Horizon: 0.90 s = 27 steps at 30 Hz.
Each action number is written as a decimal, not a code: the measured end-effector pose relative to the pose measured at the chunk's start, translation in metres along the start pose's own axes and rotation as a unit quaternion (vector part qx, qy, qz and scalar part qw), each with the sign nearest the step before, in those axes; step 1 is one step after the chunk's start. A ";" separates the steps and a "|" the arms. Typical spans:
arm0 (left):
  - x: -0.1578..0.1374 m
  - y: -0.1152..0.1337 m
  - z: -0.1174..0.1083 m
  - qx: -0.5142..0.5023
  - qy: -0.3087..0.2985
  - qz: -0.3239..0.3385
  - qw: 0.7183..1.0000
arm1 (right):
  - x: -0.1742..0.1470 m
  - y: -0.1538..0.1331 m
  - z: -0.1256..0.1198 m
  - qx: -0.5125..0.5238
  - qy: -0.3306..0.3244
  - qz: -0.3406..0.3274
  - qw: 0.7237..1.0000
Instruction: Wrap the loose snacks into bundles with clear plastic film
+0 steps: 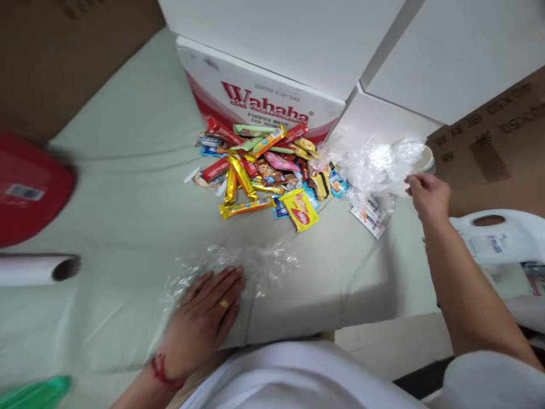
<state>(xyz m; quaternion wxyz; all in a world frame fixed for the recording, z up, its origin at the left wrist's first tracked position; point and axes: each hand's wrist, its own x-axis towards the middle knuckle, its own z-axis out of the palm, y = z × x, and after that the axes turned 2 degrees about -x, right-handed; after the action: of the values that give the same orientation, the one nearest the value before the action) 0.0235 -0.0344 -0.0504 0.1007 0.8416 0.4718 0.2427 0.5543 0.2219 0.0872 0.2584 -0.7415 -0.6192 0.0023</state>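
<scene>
My left hand lies flat, fingers extended and close together, on a see-through bag spread on the green-covered table in front of me. My right hand reaches out, thumb and finger narrowed at the edge of a heap of crumpled bags; cannot tell whether film is caught between them.

Risks: thin bags may cling, so a tug could bring several at once. A hard pull might also topple the white tub behind, or drag the flat printed packets at the heap's foot. Dragging my left palm could wrinkle the bag.

Containers: snack pile beyond the bag, each in its own wrapper, contents hidden. Wahaha carton stands behind it; inside not visible. Tub's inside hidden too. White jug off to the right; contents unknown.
</scene>
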 end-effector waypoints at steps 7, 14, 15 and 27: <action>0.034 0.040 0.017 -0.037 -0.048 -0.063 0.996 | -0.244 -0.115 -0.001 0.174 -0.027 -0.090 0.980; 0.020 0.039 0.010 -0.059 -0.092 -0.016 0.994 | -0.285 -0.141 0.050 0.098 -0.206 -0.244 0.943; 0.014 0.033 0.006 -0.063 -0.092 -0.011 0.994 | -0.276 -0.131 0.053 0.082 -0.177 -0.194 0.961; -0.006 0.001 -0.005 -0.096 -0.066 0.029 0.993 | -0.260 -0.167 0.057 0.222 -0.312 -0.090 0.919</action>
<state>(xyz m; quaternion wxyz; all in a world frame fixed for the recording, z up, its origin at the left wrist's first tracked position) 0.0198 -0.0404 -0.0476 0.2050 0.8556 0.4140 0.2334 0.3226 0.0208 0.0200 0.2096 -0.5677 -0.7162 0.3475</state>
